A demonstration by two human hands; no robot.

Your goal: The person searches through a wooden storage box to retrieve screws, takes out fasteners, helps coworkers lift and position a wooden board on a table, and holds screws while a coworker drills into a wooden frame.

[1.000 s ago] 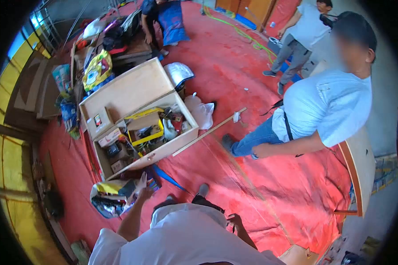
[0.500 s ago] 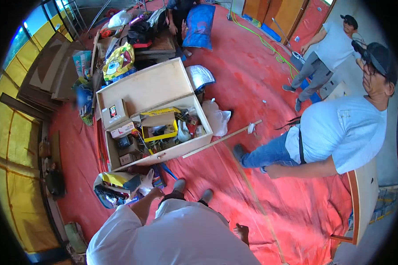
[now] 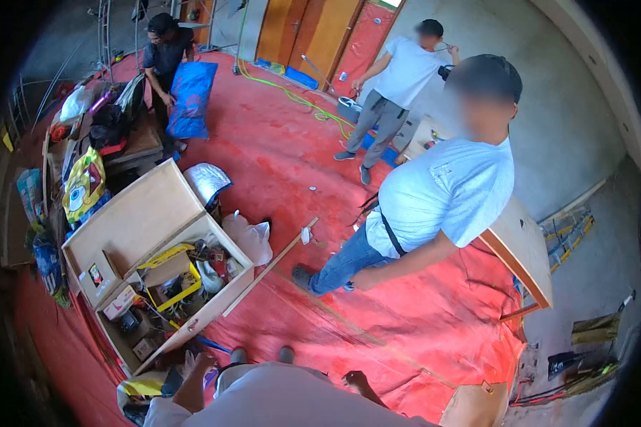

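Observation:
My left hand hangs low at my left side, closest to the soft bag and the near edge of the wooden chest. Its fingers are too small and blurred to make out. On the other side my right hand hangs over the red floor covering, fingers loosely bent and apart, with nothing visible in it. The chest stands with its lid tipped back. Inside are a yellow-edged box, a small white box and assorted tools and parts.
A person in a light blue shirt stands to the right, beside a wooden panel. Farther back are a person in white and one in dark clothes holding a blue sack. A wooden strip lies beside the chest.
My view has swung right, so the chest and people appear farther left. The person at the back now stands more fully in view with the blue sack. My hands still hang at my sides.

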